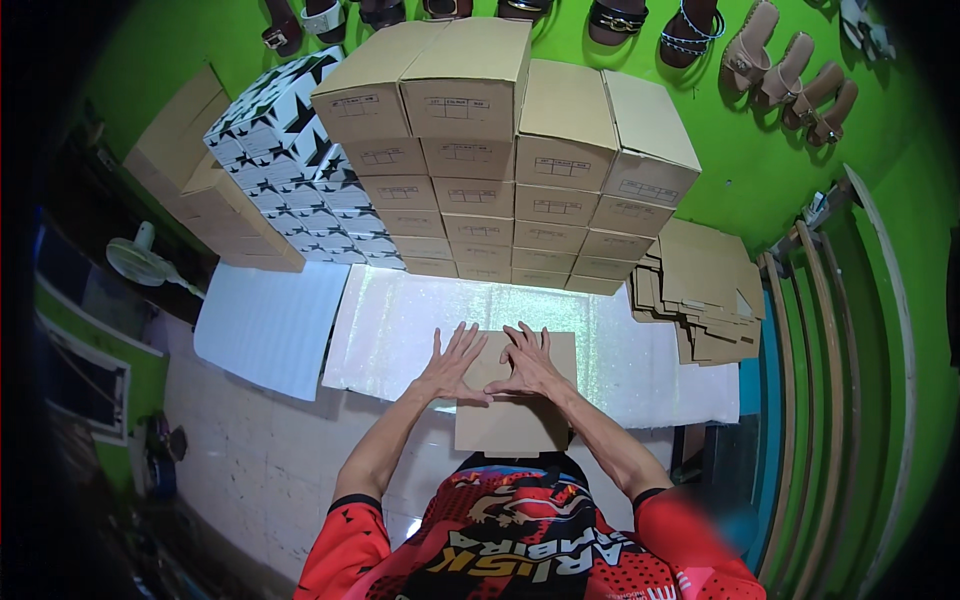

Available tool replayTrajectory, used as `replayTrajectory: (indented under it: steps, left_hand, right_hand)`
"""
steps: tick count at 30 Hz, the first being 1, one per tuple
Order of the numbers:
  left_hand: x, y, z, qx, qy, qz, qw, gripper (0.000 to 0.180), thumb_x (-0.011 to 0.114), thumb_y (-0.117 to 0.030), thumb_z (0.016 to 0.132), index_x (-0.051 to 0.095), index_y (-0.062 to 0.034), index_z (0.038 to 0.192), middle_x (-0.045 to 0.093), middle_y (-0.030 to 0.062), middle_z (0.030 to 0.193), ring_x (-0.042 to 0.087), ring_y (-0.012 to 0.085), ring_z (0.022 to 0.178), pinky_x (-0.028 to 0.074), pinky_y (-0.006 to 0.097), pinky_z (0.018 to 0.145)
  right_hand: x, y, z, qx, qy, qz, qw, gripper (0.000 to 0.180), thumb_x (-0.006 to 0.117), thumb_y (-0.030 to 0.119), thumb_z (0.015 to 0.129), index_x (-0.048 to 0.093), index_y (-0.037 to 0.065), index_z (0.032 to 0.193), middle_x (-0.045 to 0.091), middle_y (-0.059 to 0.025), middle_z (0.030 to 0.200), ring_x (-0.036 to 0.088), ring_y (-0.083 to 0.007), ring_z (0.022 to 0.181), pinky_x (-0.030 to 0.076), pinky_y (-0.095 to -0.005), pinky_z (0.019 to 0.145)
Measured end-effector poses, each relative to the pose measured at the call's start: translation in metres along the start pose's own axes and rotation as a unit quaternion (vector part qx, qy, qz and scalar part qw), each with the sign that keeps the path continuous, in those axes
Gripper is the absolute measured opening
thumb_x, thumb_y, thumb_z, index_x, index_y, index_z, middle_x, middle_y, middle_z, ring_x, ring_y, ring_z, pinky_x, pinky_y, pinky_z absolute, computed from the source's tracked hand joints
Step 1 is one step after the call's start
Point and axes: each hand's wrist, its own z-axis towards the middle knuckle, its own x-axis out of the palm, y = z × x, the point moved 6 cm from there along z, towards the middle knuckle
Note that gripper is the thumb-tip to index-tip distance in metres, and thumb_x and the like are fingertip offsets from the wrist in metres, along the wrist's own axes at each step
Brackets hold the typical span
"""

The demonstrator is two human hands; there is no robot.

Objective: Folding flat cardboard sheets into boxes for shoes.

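Observation:
A plain brown cardboard box (pixel 510 428) lies at the near edge of the table, right in front of my body. Flat on its upper surface rests my left hand (pixel 452 366), fingers spread and pointing away from me. Beside it my right hand (pixel 527 366) also presses on the cardboard with its fingers apart. The two thumbs come close together near the middle of the box. Neither hand grips anything; my palms hide part of the top.
Tall stacks of brown boxes (pixel 470 195) stand along the table's far side, beside white boxes with black stars (pixel 290 165). Flat cardboard sheets (pixel 705 270) are piled at right. A shimmering cloth (pixel 400 330) covers the table. A fan (pixel 135 258) is at left; sandals (pixel 750 50) hang on the green wall.

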Motion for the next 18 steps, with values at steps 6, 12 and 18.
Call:
replayTrajectory:
  steps: [6,12,18]
  left_hand:
    - [0.007,-0.006,0.000,0.038,-0.010,0.019,0.999,0.137,0.064,-0.094,0.069,0.016,-0.0157,0.170,0.010,0.0227,0.175,0.004,0.0468,0.161,0.004,0.078,0.120]
    - [0.002,-0.005,0.001,0.037,-0.014,-0.010,0.999,0.138,0.066,-0.094,0.064,0.020,-0.0197,0.170,0.012,0.0252,0.174,0.008,0.0488,0.160,0.006,0.076,0.121]
    - [-0.015,-0.010,0.013,0.032,0.055,0.005,0.998,0.143,0.071,-0.094,0.057,0.025,-0.0178,0.169,0.014,0.0266,0.173,0.008,0.0484,0.160,0.005,0.075,0.122]
  right_hand:
    - [-0.002,0.000,-0.002,0.012,0.012,0.014,1.000,0.084,0.083,0.080,0.062,0.065,0.007,0.100,0.035,-0.0233,0.164,0.018,-0.0510,0.156,0.003,-0.0792,0.119]
    - [-0.026,0.006,-0.022,-0.088,-0.004,-0.048,0.995,0.111,0.080,0.086,0.058,0.060,0.012,0.138,0.022,-0.0232,0.172,0.015,-0.0518,0.158,0.006,-0.0807,0.119]
    - [-0.023,-0.025,-0.030,-0.047,0.124,-0.151,0.980,0.133,0.089,0.074,0.053,0.035,0.027,0.165,0.016,-0.0207,0.174,0.013,-0.0461,0.160,0.007,-0.0764,0.123]
